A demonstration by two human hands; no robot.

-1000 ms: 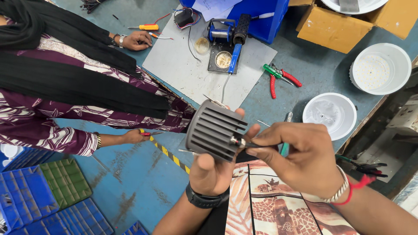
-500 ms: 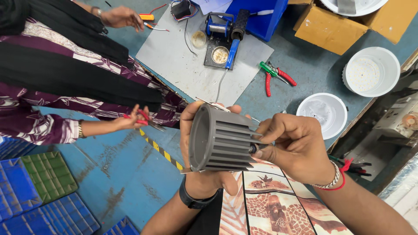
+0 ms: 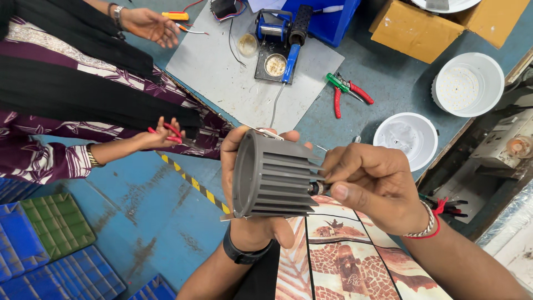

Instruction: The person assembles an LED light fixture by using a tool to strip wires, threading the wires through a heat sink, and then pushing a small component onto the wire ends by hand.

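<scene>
My left hand (image 3: pixel 250 222) cups a grey finned cylindrical housing (image 3: pixel 272 178), lying on its side with the open mouth facing left. My right hand (image 3: pixel 372 186) pinches a small metal fitting (image 3: pixel 317 188) at the housing's right end, fingers closed on it. Thin wires (image 3: pixel 266 132) poke out above the housing. A black band sits on my left wrist and a bead bracelet with red thread on my right.
A co-worker in a patterned sleeve sits at left, one hand (image 3: pixel 161 133) holding a red tool, the other (image 3: pixel 147 25) near an orange tool. On the table: soldering stand (image 3: pixel 280 39) on a grey sheet, red-green pliers (image 3: pixel 347 91), two white round housings (image 3: pixel 405 139) (image 3: pixel 466 83), cardboard box (image 3: pixel 411 28). Blue trays (image 3: pixel 44 244) lie lower left.
I turned the finned housing so its side shows and its mouth faces left, and raised it closer. The co-worker's hand with the red tool moved left and up.
</scene>
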